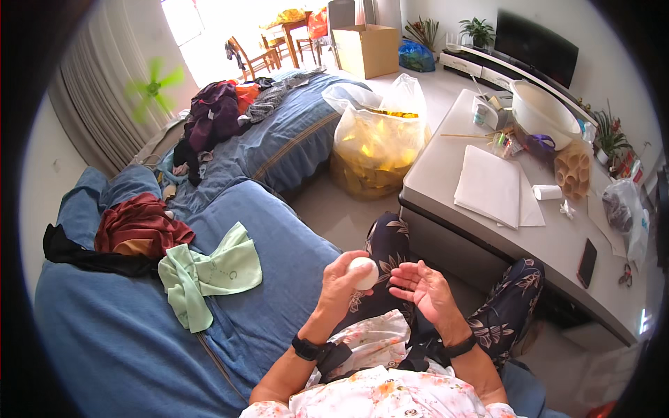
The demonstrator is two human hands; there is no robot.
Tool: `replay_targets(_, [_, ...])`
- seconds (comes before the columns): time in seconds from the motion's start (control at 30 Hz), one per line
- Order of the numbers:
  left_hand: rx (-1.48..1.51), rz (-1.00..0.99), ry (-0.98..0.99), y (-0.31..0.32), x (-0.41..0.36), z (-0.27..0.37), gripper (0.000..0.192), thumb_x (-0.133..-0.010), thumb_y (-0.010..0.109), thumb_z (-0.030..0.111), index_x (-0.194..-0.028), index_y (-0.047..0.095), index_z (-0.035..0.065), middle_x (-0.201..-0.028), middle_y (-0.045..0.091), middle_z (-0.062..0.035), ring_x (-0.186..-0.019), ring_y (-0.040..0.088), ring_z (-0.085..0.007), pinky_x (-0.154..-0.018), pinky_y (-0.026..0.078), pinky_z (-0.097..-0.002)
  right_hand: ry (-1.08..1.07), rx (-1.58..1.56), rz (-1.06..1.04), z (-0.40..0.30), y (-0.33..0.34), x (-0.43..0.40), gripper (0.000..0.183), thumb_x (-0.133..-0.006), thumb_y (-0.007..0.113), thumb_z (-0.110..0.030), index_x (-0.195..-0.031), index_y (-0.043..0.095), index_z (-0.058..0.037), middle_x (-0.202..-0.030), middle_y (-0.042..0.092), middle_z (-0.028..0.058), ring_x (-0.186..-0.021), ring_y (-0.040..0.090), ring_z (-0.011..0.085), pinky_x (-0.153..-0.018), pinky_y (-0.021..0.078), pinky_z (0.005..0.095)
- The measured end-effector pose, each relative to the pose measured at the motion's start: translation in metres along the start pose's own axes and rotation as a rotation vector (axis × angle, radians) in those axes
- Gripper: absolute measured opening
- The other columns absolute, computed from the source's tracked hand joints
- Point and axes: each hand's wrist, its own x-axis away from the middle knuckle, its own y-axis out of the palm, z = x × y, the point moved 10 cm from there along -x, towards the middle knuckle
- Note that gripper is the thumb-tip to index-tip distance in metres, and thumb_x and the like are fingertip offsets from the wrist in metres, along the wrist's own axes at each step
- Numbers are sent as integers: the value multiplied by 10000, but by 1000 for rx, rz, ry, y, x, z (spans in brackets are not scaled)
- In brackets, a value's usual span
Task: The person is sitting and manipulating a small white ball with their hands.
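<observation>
My left hand [339,285] is closed around a round white object [364,273], with the thumb lying across its face; whether it is a ball or a roll of something I cannot tell. To the right of it, my right hand [420,290] is held palm up with the fingers apart and nothing in them. Both hands are above my lap, over dark trousers with a leaf pattern [389,235]. A black band is on each wrist. Left of my hands, a pale green cloth [230,269] lies crumpled on the blue-covered sofa [282,224].
A grey table [439,172] at right bears white sheets [488,185], a white tub [543,109], a small white roll [547,192] and a phone [587,263]. Ahead stands a plastic bag of yellow pieces [373,151]. Dark red cloth [141,224] and piled clothes [214,115] lie left.
</observation>
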Motion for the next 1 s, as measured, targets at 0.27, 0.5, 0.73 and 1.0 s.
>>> replay_targets(0.27, [-389, -135, 232, 38, 9, 23, 585, -863, 678, 170, -1341, 427, -55, -1321, 492, -190, -1241, 474, -248, -1010, 413, -374, 270, -319, -101, 22, 22, 4, 588, -966, 419, -501, -1191, 528, 32, -1099, 625, 198, -993, 641, 325, -780, 567, 501])
replay_targets(0.5, [196, -37, -39, -13, -6, -17, 585, -902, 636, 295, -1298, 431, -84, -1307, 472, -249, -1177, 525, -334, -911, 512, -454, -106, -9, -133, -22, 40, 6, 679, -950, 415, -539, -1359, 369, 0, -1337, 461, 159, -1216, 476, 272, -973, 429, 453])
replay_targets(0.73, [484, -188, -220, -1, 1, -34, 422, -927, 571, 317, -1167, 543, -29, -1026, 641, -180, -941, 663, -322, -721, 593, -420, -245, 94, -276, -30, 68, 15, 719, -944, 420, -560, -1410, 351, -15, -1486, 323, 136, -1359, 330, 259, -1113, 241, 450])
replay_targets(1.0, [-305, -74, 189, 19, 0, 15, 421, -870, 665, 175, -1227, 540, -9, -1040, 630, -138, -902, 654, -234, -741, 554, -304, 134, -131, -92, 12, 21, 0, 621, -938, 471, -523, -1228, 522, 23, -1234, 557, 199, -1151, 549, 309, -916, 477, 550])
